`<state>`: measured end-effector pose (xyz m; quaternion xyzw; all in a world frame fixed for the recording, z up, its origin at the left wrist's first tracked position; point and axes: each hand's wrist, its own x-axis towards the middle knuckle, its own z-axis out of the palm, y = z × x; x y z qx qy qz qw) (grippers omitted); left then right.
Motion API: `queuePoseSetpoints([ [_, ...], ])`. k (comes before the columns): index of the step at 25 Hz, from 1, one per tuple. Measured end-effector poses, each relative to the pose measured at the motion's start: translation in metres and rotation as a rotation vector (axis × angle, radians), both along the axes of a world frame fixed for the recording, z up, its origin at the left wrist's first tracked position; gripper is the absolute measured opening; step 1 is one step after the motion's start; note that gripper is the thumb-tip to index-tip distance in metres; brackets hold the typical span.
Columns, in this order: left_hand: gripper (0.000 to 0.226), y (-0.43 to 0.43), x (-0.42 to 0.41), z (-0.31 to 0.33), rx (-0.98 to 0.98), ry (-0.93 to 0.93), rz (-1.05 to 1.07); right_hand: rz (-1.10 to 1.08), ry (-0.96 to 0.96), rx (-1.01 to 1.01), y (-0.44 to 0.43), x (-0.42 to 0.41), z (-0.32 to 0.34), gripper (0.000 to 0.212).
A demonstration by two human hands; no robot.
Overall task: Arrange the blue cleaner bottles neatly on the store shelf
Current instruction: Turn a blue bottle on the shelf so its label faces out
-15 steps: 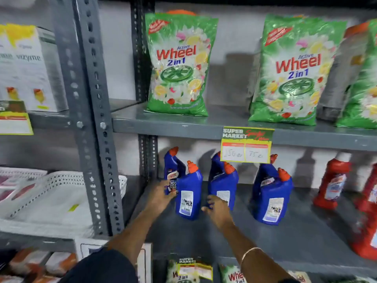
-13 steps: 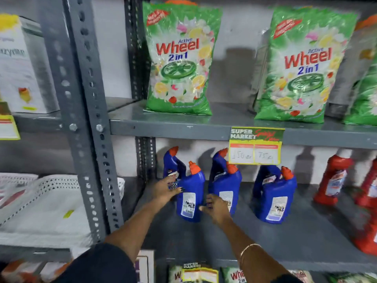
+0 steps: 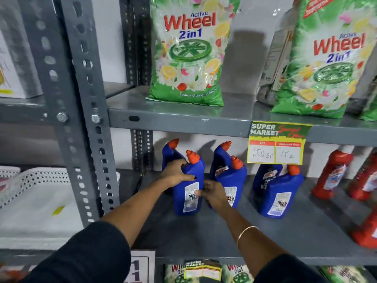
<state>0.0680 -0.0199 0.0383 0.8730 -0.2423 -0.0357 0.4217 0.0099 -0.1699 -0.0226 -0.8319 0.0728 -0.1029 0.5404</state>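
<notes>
Now both hands (image 3: 177,173) on front bottle (image 3: 190,193).

Six blue cleaner bottles with orange-red caps stand upright on the grey shelf (image 3: 204,237) in three front-and-back pairs. Left pair: front bottle (image 3: 189,193) has its white back label facing out, with the rear bottle (image 3: 169,152) just behind it to the left; middle pair: front bottle (image 3: 234,180) with rear bottle (image 3: 220,156) close behind. Right pair: front bottle (image 3: 279,193), label out, nearly hides the rear bottle (image 3: 265,176), whose top is behind a price tag.
</notes>
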Motion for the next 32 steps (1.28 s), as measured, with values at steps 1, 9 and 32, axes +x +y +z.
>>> queuePoseSetpoints([
  [1,0.026,0.000,-0.001,0.002,0.006,-0.011,0.064,-0.055,-0.006,-0.024,0.009,-0.002,0.003,0.021],
  [9,0.061,-0.017,-0.025,0.034,0.018,-0.027,0.436,-0.164,-0.049,-0.070,0.079,-0.014,0.000,0.094],
  [32,0.050,0.027,-0.032,-0.026,-0.290,0.118,0.219,0.032,0.019,-0.050,0.026,-0.001,-0.009,0.052],
])
